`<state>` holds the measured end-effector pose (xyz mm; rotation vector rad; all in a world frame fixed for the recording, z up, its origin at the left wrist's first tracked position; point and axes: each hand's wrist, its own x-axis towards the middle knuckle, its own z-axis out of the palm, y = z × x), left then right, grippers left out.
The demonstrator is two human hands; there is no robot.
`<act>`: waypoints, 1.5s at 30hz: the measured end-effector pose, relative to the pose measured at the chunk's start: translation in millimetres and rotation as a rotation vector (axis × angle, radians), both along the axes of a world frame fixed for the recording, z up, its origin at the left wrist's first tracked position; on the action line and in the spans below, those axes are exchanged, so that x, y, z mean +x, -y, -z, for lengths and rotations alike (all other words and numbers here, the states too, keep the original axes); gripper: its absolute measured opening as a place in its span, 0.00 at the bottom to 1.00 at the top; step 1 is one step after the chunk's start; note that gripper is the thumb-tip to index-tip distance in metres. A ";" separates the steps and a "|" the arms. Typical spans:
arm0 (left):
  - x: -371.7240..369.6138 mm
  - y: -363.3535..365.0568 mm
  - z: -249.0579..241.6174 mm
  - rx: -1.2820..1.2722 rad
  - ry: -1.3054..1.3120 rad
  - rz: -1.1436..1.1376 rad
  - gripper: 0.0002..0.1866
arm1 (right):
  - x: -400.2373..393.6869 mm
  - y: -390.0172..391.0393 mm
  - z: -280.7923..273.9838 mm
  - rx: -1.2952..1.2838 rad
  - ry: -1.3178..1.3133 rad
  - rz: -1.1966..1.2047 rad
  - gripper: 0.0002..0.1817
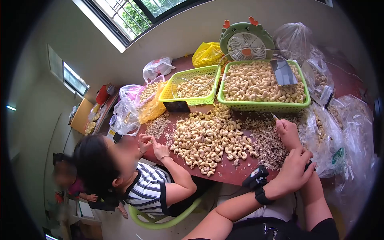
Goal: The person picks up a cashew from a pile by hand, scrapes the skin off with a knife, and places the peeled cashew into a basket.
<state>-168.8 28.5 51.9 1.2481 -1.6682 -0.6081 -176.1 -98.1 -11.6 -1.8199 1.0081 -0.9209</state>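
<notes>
My right hand [288, 131] grips a small knife [274, 116], whose thin tip points toward the green basket [264, 106]. Across my right wrist lies my left hand [294, 171], its fingers curled over the wrist and a dark device strapped there, which is mostly hidden. Another black device [258, 178] is strapped to my left wrist. Dark skin scraps [270, 146] are spread on the red table [250, 176] beside my right hand. Left of them is a large heap of cashews [204, 140]. More cashews fill the green basket, with a phone [284, 73] on top.
On the left, a person in a striped top [148, 188] holds both hands [154, 147] together over the table. Behind stand a yellow-green basket [192, 102] and a fan [247, 42]. Plastic bags [340, 128] crowd the right side. Farther back is another person [70, 180].
</notes>
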 end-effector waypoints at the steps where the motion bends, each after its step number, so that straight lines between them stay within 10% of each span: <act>1: 1.4 2.3 1.9 -0.028 -0.004 -0.028 0.11 | -1.3 2.4 1.9 0.000 -0.003 0.010 0.21; 16: 171.5 50.3 32.7 0.045 0.187 -0.956 0.08 | -6.8 -2.5 -13.5 0.027 -0.015 -0.009 0.19; 23: 177.0 66.6 52.6 0.466 0.805 -0.992 0.11 | -7.1 -1.0 -11.9 0.026 -0.072 -0.020 0.21; 28: 171.6 68.7 57.4 0.386 0.776 -0.993 0.11 | -6.3 -2.1 -12.5 0.009 -0.083 0.000 0.21; 32: 177.9 71.1 60.7 0.086 0.331 -0.836 0.08 | -6.5 -4.4 -15.4 0.006 -0.061 0.001 0.20; 34: 167.0 70.1 49.4 0.030 -0.379 -0.626 0.07 | -5.2 -5.8 -15.5 -0.026 -0.047 -0.029 0.20; 38: 156.6 64.0 32.3 0.290 -1.001 -0.298 0.12 | -1.0 -8.4 -13.2 0.076 0.013 -0.083 0.20; 45: 157.1 67.5 48.9 0.355 -1.134 -0.121 0.14 | 2.8 -15.4 -17.4 0.156 0.055 -0.133 0.20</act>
